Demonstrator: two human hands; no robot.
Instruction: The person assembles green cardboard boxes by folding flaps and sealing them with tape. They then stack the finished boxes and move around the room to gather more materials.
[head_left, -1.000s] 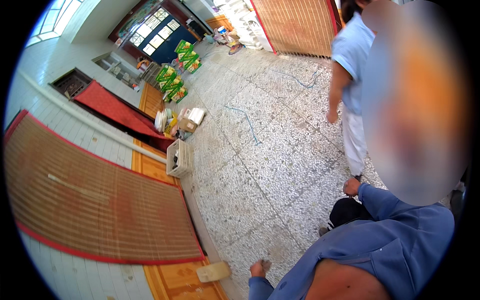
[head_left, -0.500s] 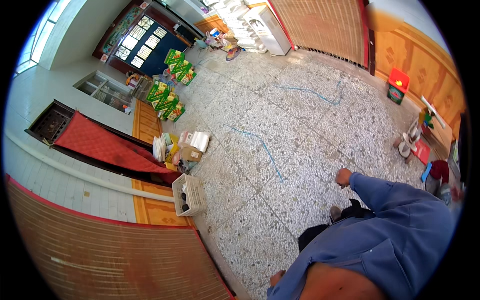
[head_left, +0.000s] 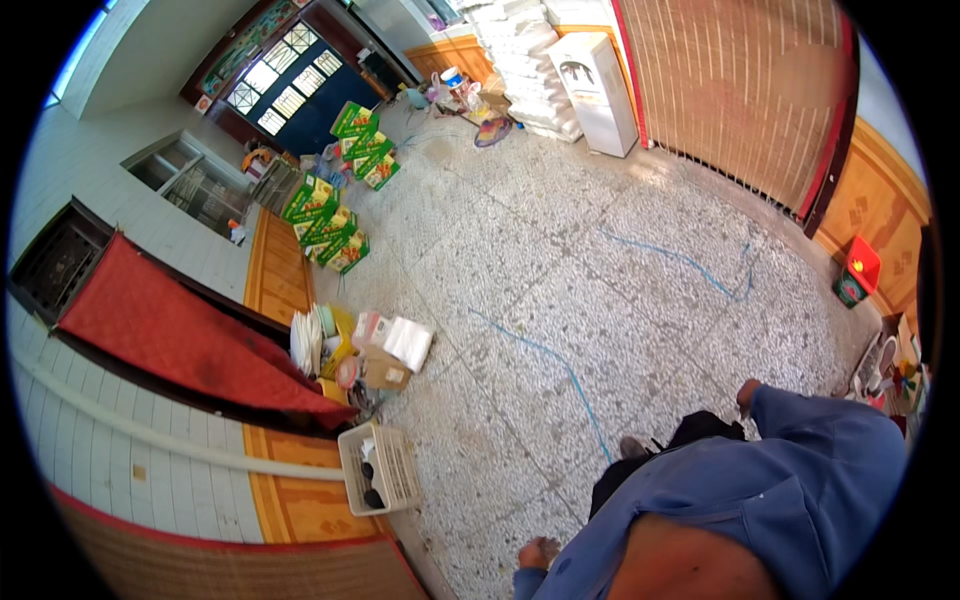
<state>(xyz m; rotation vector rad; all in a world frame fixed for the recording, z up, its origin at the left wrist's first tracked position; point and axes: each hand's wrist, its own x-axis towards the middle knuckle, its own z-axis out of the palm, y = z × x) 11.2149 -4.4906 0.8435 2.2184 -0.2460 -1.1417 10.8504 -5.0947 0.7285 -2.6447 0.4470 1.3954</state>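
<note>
My left hand (head_left: 538, 552) hangs low at my left side, near the bottom edge, its fingers loosely curled; I make out nothing in it. My right hand (head_left: 746, 393) pokes out of a blue sleeve (head_left: 815, 425) on the right, closed and small in view, and nothing shows in its grip. Neither hand touches any object. Below them, one of my shoes (head_left: 632, 447) and dark trousers show over the speckled floor (head_left: 540, 250). A thin blue line (head_left: 555, 357) runs across that floor ahead of me.
A white plastic basket (head_left: 405, 470) stands by the left wall, with packages (head_left: 408, 343) beyond it. Farther off are stacked green boxes (head_left: 340, 250). A white cabinet (head_left: 598, 95) stands by a white stack (head_left: 530, 65). On the right is a red-and-green bin (head_left: 858, 275).
My view has shifted: the basket and packages sit lower, and the white cabinet and bin lie farther right. My right hand has drawn back toward my body. My left hand shows more fully.
</note>
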